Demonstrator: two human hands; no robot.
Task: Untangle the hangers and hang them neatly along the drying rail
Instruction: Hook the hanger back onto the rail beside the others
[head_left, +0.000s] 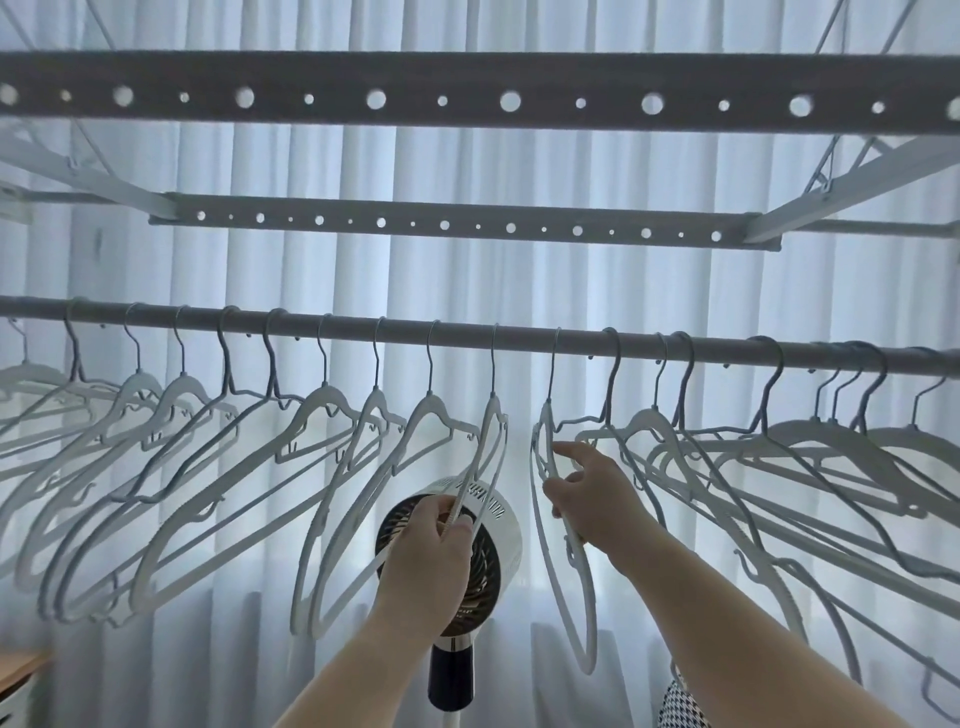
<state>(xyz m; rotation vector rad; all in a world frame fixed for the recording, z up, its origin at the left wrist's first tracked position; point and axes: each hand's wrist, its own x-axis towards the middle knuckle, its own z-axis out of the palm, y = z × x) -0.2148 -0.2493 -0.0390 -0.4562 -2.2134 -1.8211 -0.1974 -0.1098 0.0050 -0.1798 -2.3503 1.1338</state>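
Hangers crowd the drying rail (519, 338), fan (457, 540) behind at six o'clock.
Left hand (431, 551) pinches one hanger (493, 441); right hand (592, 499) grips its neighbour (561, 571), bunched hangers (779, 467) at three o'clock.

Bright daylight through the curtain (519, 270) backlights everything; wide-angle edges bend, slightly soft.
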